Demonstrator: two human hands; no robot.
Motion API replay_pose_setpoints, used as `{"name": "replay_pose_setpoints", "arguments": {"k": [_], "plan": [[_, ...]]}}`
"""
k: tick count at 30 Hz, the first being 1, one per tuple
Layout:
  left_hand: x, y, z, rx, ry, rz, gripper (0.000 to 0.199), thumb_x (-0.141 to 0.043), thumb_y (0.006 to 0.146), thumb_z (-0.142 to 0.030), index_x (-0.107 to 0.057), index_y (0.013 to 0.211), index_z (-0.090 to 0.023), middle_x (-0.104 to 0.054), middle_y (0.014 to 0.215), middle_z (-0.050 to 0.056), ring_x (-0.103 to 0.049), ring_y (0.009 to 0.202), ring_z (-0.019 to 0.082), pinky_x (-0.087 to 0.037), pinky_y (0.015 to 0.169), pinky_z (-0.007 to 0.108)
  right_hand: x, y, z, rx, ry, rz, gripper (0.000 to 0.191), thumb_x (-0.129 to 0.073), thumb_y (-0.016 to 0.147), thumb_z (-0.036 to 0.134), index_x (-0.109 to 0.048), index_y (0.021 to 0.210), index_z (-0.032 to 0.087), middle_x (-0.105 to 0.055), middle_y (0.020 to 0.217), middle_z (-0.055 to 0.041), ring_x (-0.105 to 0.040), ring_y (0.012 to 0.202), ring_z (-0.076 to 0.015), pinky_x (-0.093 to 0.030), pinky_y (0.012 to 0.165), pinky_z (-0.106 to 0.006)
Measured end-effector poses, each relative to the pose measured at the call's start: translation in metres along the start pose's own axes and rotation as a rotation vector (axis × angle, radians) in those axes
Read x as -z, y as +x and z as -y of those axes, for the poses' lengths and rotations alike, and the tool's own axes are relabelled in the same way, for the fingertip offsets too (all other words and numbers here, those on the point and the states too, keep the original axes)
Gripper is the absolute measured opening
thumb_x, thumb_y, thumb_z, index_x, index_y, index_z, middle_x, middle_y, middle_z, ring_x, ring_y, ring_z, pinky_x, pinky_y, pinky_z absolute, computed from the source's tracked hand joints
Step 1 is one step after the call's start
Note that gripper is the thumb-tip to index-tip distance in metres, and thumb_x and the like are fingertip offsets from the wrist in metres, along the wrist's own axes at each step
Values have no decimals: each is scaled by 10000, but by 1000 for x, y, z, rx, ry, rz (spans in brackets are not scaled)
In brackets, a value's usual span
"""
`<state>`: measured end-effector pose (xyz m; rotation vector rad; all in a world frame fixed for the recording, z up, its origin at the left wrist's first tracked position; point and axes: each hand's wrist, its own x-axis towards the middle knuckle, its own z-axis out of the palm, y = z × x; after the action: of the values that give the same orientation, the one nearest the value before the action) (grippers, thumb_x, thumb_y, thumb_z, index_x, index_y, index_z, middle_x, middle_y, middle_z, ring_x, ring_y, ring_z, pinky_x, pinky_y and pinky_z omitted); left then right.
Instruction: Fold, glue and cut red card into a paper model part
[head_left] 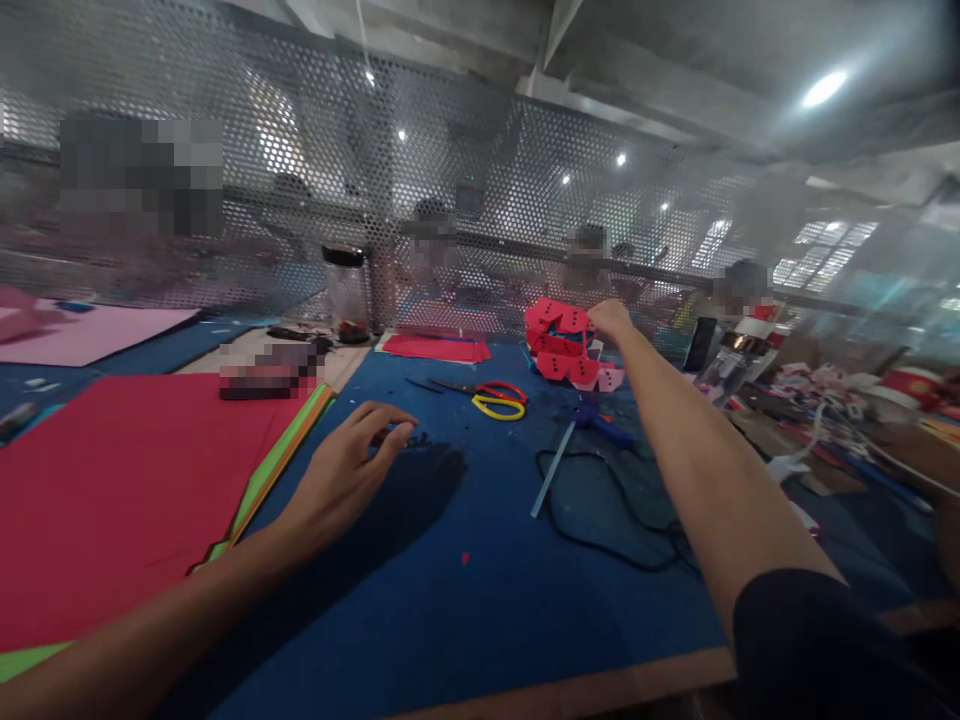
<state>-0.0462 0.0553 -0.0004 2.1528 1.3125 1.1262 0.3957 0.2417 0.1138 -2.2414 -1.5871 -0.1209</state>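
My left hand (356,465) hovers over the blue table (450,630), its fingers loosely curled and apart, holding nothing. At the far side of the table, my right hand (611,318) has its fingers closed at the upper right edge of a red folded-paper piece with black dots (562,335). Scissors (499,400) with one red and one yellow handle lie between the hands. Below the red piece is a blue glue gun (604,425) with a pale glue stick (555,468) and a black cord (600,550).
Stacked red sheets (135,480) cover the left side, with a dark object (270,378) on them. A jar (346,290) stands by the perforated screen (465,190). Paper scraps (817,385) and a clear bottle (731,365) are at right; people show behind the screen.
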Motion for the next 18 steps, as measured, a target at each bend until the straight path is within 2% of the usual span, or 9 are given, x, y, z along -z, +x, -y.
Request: {"name": "replay_pose_setpoints", "arguments": {"k": [5,6,8,10,12,14,16,18], "plan": [[-3,0,-2,-12,5,-8,301,-490,1003,-432,-698,1052,-221,-673,1108,52,-666,933,212,-512,808,338,11,-28,6,-51,94,-165,366,-656,995,373,-633,1284,149,-651,1290,-118,-667,1104,-243,-574,940,-456],[-4,-1,-3,-21,15,1,286,-490,1003,-410,-695,1058,-218,-673,1112,57,-670,936,211,-519,789,333,14,-33,9,-31,121,-202,371,-562,1039,363,-649,1276,92,-659,1267,-172,-658,1121,-234,-524,967,-418],[-4,-1,-6,-63,83,39,248,-499,997,-357,-682,1073,-207,-670,1127,73,-675,970,215,-536,851,352,21,-42,17,11,181,-256,412,-519,1034,340,-676,1236,17,-680,1214,-262,-655,1086,-238,-476,931,-409],[2,-3,-12,-81,133,74,199,-569,965,-322,-685,1092,-222,-673,1170,69,-665,1062,230,-522,956,378,28,-50,28,76,244,-287,398,-531,1010,309,-705,1185,-3,-712,1133,-283,-658,988,-218,-459,868,-398],[14,-6,-19,-163,308,139,229,-560,975,-290,-670,1162,-214,-674,1245,81,-633,1179,262,-485,1048,430,32,-64,43,156,304,-313,397,-550,994,309,-705,1200,7,-736,1075,-262,-645,880,-180,-450,825,-373],[33,-13,-22,-193,474,137,286,-544,994,-317,-653,1234,-208,-670,1310,92,-599,1260,288,-447,1109,466,35,-86,59,243,360,-327,377,-580,981,311,-694,1235,57,-757,1011,-198,-625,804,-144,-448,787,-337],[57,-23,-14,-131,575,98,352,-534,1001,-368,-626,1308,-222,-645,1396,89,-575,1313,301,-437,1125,476,34,-117,74,409,426,-328,309,-629,958,296,-718,1172,91,-754,956,-153,-626,776,-137,-450,765,-320],[81,-38,5,-10,651,90,460,-505,1011,-446,-570,1405,-219,-603,1467,103,-571,1330,324,-439,1124,501,30,-155,86,574,471,-317,237,-637,952,266,-727,1130,138,-736,902,-98,-625,736,-138,-465,747,-310]]}}
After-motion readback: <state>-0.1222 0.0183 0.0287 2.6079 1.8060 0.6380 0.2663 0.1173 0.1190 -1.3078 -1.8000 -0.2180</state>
